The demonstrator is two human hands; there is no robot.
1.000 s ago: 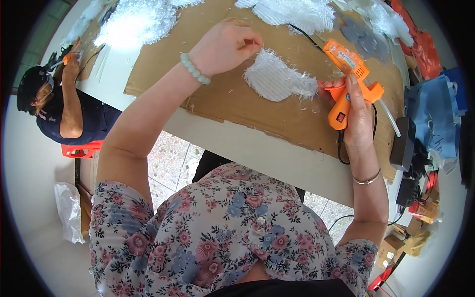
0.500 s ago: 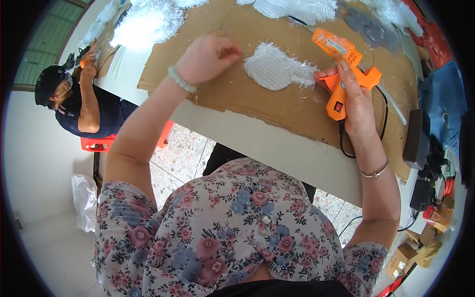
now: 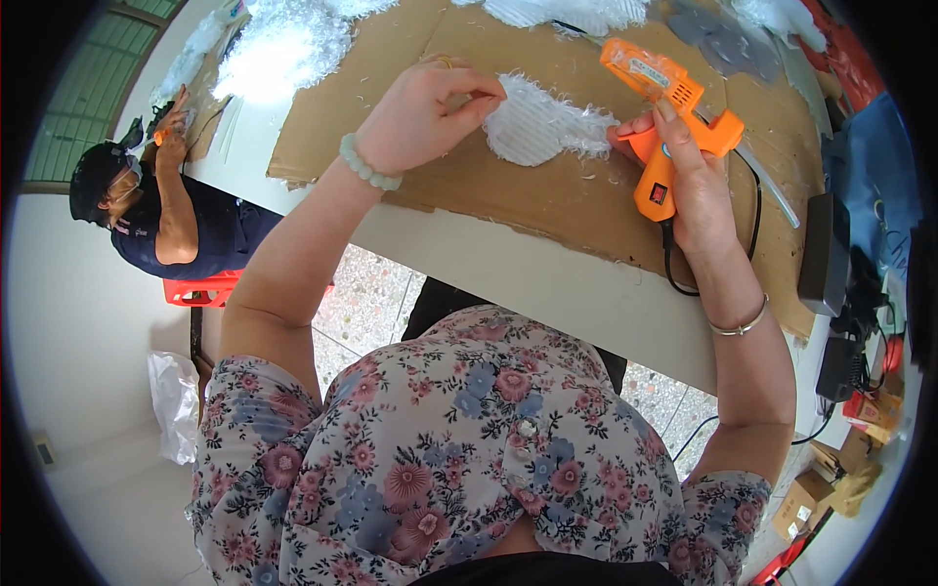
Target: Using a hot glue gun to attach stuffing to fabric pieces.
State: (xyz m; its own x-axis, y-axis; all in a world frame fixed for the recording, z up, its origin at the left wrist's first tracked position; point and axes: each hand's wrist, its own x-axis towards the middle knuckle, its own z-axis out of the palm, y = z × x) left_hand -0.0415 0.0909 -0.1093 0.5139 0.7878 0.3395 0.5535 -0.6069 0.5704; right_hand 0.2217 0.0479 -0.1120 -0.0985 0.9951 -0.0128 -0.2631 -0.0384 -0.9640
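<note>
My right hand [image 3: 692, 186] is wrapped round an orange hot glue gun [image 3: 657, 146], whose nozzle points up toward the far left. Its fingertips reach the narrow end of a white, ribbed fabric piece [image 3: 537, 127] with a shaggy fringe, lying on the cardboard. At the piece's wide left edge, my left hand [image 3: 420, 112] is closed in a pinch, thumb against fingertips. Whatever is between those fingertips, if anything, is too small to make out.
Brown cardboard [image 3: 342, 127] covers much of the white table [image 3: 469, 254]. Shaggy white material [image 3: 283, 49] lies at the far left. On the right are a clear glue stick [image 3: 769, 186], a black cord and a dark box [image 3: 827, 254]. A co-worker [image 3: 156, 205] sits at left.
My left hand has moved right and slightly down, to the fabric piece's edge, and its fingers have closed into a pinch. My right hand still grips the glue gun.
</note>
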